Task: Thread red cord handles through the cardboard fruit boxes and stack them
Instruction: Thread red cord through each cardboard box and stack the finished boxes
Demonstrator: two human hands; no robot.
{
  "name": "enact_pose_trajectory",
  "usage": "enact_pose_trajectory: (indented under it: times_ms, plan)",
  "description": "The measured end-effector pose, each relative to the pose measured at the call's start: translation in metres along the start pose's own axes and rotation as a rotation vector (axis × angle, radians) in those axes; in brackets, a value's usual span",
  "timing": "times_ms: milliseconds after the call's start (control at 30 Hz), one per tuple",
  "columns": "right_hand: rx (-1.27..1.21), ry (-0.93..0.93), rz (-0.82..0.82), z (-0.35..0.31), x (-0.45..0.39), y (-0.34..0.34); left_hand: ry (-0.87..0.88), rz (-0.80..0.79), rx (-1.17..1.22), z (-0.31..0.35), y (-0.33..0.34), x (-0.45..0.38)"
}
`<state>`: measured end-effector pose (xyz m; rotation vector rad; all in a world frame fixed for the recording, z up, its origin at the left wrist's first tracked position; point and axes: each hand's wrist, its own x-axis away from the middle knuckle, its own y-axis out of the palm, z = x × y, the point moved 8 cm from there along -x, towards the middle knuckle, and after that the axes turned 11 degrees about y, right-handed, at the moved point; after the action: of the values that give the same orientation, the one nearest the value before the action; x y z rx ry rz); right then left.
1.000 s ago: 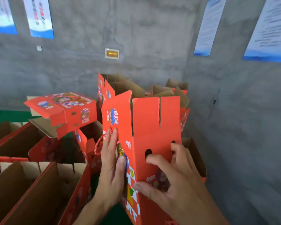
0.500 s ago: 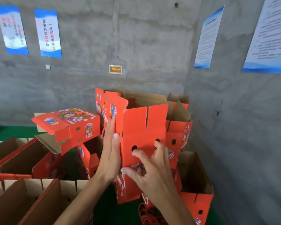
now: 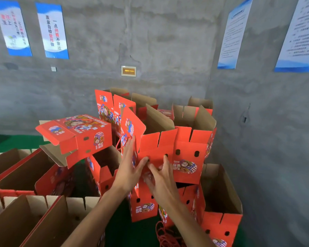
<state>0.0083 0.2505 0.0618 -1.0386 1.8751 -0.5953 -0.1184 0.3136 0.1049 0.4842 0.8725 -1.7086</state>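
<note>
Box in hand: an open red fruit box (image 3: pixel 155 148) was held upright among the stacked boxes (image 3: pixel 193 157) in the corner.
Left hand (image 3: pixel 128 168): laid flat on the box's side, fingers (image 3: pixel 130 148) straight and together.
Right hand (image 3: pixel 161 177): spread on the front panel, fingers apart, tips by the two punched holes.
Cord: a red cord handle (image 3: pixel 120 144) looped out beside the left fingers; spare cords (image 3: pixel 165 236) lay on the floor below.
Risk: the stack was judged unsteady; a hard push could topple the tilted box (image 3: pixel 75 136) alongside, and the cord could be caught between boxes.
</note>
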Motion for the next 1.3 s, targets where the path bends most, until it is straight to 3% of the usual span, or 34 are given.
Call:
enact_pose_trajectory:
  times_ms: [167, 400, 567, 667, 733, 800, 867, 1000, 1167, 1300]
  plan:
    - [-0.157, -0.029, 0.001, 0.003, -0.001, 0.008, -0.064, 0.024, -0.036, -0.013, -0.012, 0.006]
    - [-0.25, 0.112, 0.111, 0.05, 0.041, 0.025, -0.163, -0.117, -0.372, -0.038, -0.033, 0.053]
    - [-0.217, 0.161, 0.043, 0.073, 0.078, 0.064, -0.158, -0.247, -0.67, -0.04, -0.04, 0.094]
    - [-0.194, 0.358, -0.136, 0.111, 0.11, 0.107, -0.39, -0.425, -0.84, -0.06, -0.05, 0.141]
    - [-0.067, 0.5, -0.384, 0.141, 0.141, 0.139, -0.552, -0.477, -0.791, -0.07, -0.057, 0.172]
    - [0.066, 0.506, -0.584, 0.164, 0.174, 0.164, -0.568, -0.452, -0.734, -0.069, -0.063, 0.183]
    - [0.083, 0.541, -0.686, 0.177, 0.204, 0.177, -0.545, -0.425, -0.731, -0.068, -0.07, 0.183]
    - [0.092, 0.508, -0.661, 0.177, 0.229, 0.181, -0.567, -0.481, -0.71, -0.067, -0.069, 0.181]
    - [0.132, 0.467, -0.742, 0.168, 0.236, 0.183, -0.644, -0.55, -0.679, -0.062, -0.057, 0.185]
    - [-0.181, 0.529, -0.711, 0.149, 0.227, 0.172, -0.645, -0.613, -0.635, -0.054, -0.034, 0.184]
